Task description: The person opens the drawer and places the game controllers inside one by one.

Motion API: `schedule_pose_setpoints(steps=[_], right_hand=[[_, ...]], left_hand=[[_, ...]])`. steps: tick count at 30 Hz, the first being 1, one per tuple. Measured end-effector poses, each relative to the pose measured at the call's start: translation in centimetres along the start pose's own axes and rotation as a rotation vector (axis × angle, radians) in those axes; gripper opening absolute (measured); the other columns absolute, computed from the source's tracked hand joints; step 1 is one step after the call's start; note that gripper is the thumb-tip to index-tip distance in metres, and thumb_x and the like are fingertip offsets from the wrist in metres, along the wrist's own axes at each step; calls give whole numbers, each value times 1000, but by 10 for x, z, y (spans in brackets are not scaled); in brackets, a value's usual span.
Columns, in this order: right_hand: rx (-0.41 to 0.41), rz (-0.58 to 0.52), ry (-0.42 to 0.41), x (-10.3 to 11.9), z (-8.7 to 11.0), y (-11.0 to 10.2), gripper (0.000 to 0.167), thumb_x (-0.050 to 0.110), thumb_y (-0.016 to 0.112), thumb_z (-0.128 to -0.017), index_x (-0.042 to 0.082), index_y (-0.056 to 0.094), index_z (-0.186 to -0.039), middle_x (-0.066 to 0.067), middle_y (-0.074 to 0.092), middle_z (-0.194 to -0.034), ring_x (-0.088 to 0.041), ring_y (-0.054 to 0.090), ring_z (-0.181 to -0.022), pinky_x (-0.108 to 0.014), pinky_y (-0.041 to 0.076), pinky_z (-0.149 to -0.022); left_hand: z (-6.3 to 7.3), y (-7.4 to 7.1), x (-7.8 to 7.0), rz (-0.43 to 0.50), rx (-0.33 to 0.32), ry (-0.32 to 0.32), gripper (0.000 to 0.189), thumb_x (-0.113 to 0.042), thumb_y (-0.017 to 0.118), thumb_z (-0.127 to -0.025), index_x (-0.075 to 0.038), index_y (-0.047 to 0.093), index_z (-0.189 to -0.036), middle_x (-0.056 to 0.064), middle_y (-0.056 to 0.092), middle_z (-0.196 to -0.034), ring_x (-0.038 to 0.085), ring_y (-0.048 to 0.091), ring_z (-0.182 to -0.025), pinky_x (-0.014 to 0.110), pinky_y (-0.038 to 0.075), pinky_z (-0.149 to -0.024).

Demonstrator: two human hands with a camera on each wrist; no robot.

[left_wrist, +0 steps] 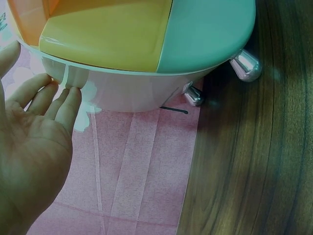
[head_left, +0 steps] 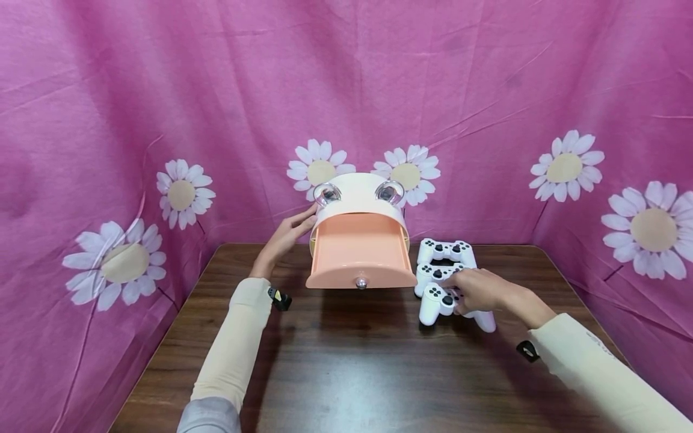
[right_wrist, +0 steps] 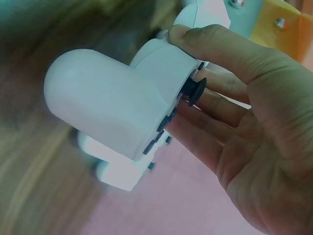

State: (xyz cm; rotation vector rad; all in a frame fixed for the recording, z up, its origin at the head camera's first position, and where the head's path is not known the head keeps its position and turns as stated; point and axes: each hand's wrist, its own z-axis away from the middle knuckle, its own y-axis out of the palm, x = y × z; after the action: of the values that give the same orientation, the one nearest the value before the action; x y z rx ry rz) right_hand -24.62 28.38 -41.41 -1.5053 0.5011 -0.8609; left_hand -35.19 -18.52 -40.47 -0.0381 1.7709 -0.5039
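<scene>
A rounded white drawer cabinet [head_left: 354,192] with two shiny eye-like knobs on top stands at the back middle of the table. Its top peach drawer [head_left: 357,240] is pulled out towards me. At the cabinet's left side is my left hand [head_left: 284,237], its extended fingertips against the white wall in the left wrist view. To the right, my right hand [head_left: 479,290] grips the nearest white game controller [right_wrist: 98,98], thumb on one face and fingers on the other. Two more white controllers [head_left: 462,248] lie behind it in a row.
Below the peach drawer, the left wrist view shows a yellow drawer [left_wrist: 107,39], a green drawer [left_wrist: 210,39] and silver feet [left_wrist: 247,66]. A pink curtain [head_left: 465,72] with daisies hangs close behind the dark wooden table [head_left: 346,373].
</scene>
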Motion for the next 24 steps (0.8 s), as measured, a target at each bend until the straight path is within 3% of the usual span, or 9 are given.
schedule_pose_setpoints(steps=[5, 13, 17, 21, 24], right_hand=[[6, 4, -5, 1, 0, -19, 31, 10, 89, -69, 26, 71, -89, 13, 52, -68, 1, 43, -60, -22, 38, -52], [-10, 65, -17, 3, -2, -43, 33, 12, 89, -68, 24, 76, -96, 14, 56, -72, -1, 49, -65, -23, 44, -56], [4, 63, -21, 6, -4, -54, 29, 10, 87, -69, 25, 73, -90, 12, 52, -68, -2, 45, -62, -23, 40, -53], [-10, 67, -16, 9, -5, -65, 35, 10, 89, -70, 16, 81, -104, 11, 61, -73, -3, 47, -64, -24, 42, -55], [-23, 87, -26, 12, -6, -74, 34, 11, 90, -71, 14, 81, -104, 12, 62, -73, -3, 47, -64, -25, 42, -55]], left_hand=[[2, 1, -1, -11, -8, -8, 55, -51, 59, -108, -36, 48, -160, -16, 41, -169, 16, 29, -162, 49, 25, -136], [2, 0, -5, -5, 4, -52, 55, -47, 58, -109, -34, 45, -162, -13, 38, -171, 18, 26, -163, 49, 21, -137], [6, 0, -17, 0, 18, -70, 56, -42, 58, -110, -28, 44, -163, -9, 37, -171, 21, 25, -164, 50, 22, -137], [13, 0, -30, -6, 27, -75, 56, -39, 58, -110, -25, 44, -163, -7, 38, -171, 22, 26, -164, 52, 22, -137], [15, 0, -35, -9, 28, -74, 57, -38, 58, -110, -23, 44, -163, -7, 38, -171, 22, 26, -164, 51, 22, -137]])
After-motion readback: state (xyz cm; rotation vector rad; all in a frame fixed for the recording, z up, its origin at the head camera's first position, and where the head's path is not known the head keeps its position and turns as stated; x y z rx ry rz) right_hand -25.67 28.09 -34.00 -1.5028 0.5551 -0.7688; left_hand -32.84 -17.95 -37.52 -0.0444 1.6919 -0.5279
